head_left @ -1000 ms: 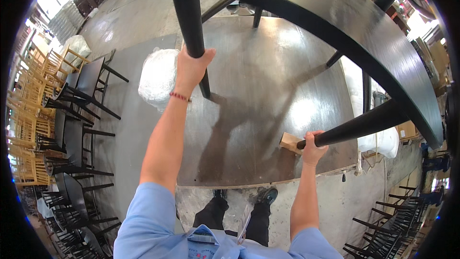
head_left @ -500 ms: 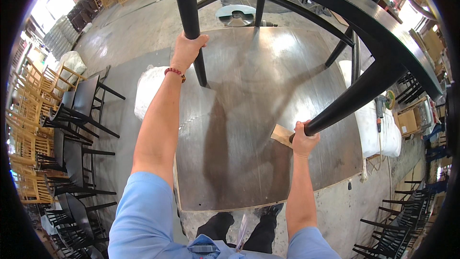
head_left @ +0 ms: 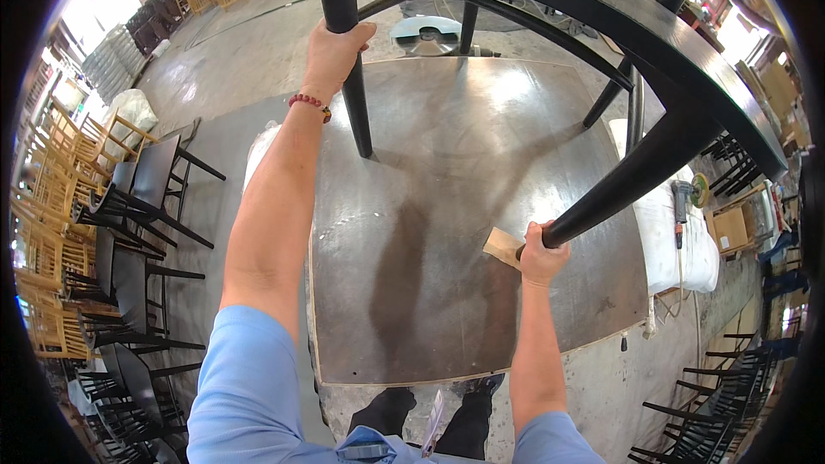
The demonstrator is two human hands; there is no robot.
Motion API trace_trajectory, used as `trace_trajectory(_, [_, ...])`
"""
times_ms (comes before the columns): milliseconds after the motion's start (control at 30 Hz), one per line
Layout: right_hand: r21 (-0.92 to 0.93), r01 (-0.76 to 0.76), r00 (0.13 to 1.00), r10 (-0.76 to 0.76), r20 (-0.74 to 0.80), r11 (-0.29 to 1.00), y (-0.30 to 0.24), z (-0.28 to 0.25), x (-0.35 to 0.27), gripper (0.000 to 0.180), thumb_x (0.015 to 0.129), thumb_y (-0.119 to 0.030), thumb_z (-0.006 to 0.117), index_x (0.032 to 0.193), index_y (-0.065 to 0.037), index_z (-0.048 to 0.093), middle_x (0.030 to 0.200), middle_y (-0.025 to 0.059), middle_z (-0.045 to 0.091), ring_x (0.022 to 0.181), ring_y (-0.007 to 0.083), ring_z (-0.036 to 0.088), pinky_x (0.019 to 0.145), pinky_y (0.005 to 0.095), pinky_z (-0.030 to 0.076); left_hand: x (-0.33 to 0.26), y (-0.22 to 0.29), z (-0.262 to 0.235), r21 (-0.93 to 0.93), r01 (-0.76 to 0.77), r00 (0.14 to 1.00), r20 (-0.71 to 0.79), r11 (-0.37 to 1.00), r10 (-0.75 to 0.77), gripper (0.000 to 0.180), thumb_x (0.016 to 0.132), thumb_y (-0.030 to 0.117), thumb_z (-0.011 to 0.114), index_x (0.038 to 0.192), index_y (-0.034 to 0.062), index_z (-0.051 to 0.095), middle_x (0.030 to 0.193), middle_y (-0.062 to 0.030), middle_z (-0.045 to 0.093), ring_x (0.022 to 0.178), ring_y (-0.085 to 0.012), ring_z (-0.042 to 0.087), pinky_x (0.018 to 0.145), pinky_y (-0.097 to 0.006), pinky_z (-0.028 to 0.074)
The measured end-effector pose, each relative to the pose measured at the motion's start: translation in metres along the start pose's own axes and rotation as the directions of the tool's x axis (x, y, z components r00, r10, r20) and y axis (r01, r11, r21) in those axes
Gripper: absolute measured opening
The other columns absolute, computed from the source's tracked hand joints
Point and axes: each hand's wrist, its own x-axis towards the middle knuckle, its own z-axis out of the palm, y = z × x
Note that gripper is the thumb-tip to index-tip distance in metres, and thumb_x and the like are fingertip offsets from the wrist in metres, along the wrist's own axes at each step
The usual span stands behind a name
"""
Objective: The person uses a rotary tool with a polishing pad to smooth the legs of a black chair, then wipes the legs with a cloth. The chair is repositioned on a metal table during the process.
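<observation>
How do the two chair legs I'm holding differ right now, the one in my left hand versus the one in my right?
The left hand grips its black chair leg partway along, and that leg runs nearly straight up the picture. The right hand grips the other black leg at its very tip, slanting up to the right, with a tan sanding block pressed against it. The right leg looks thicker, being nearer the camera. Both are round, glossy black, on one chair.

bright daylight; glare on dark board (head_left: 481,206); strong fisheye bending at edges
</observation>
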Motion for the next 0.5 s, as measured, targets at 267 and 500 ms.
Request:
trace_trajectory(267, [-0.013, 0.036, 0.999, -0.036, -0.017, 0.999, 0.002, 0.0005, 0.0049, 0.014, 0.081, -0.005, 0.07, 0.075, -0.003, 0.058, 0.066, 0.001, 0.058, 0.061, 0.0102, 0.055, 0.059, 0.028, 0.045, 0.0, 0.0008, 0.0047, 0.059, 0.0, 1.0, -0.017, 0.998, 0.001, 0.032, 0.075, 0.027, 0.075, 0.088, -0.0001, 0.064, 0.076, -0.0063, 0.066, 0.07, -0.0137, 0.063, 0.066, -0.03, 0.049])
trace_trajectory(500, [0.019, -0.01, 1.0, 0.01, 0.012, 1.0, 0.0011, 0.0001, 0.0065, 0.02, 0.081, -0.011, 0.075, 0.075, -0.003, 0.058, 0.068, -0.0003, 0.06, 0.063, 0.0089, 0.055, 0.06, 0.0272, 0.046, -0.0014, -0.0009, 0.0017, 0.038, 0.003, 0.999, -0.041, 0.999, -0.002, 0.031, 0.075, 0.026, 0.074, 0.088, -0.0002, 0.064, 0.076, -0.0063, 0.066, 0.071, -0.0137, 0.063, 0.067, -0.03, 0.049])
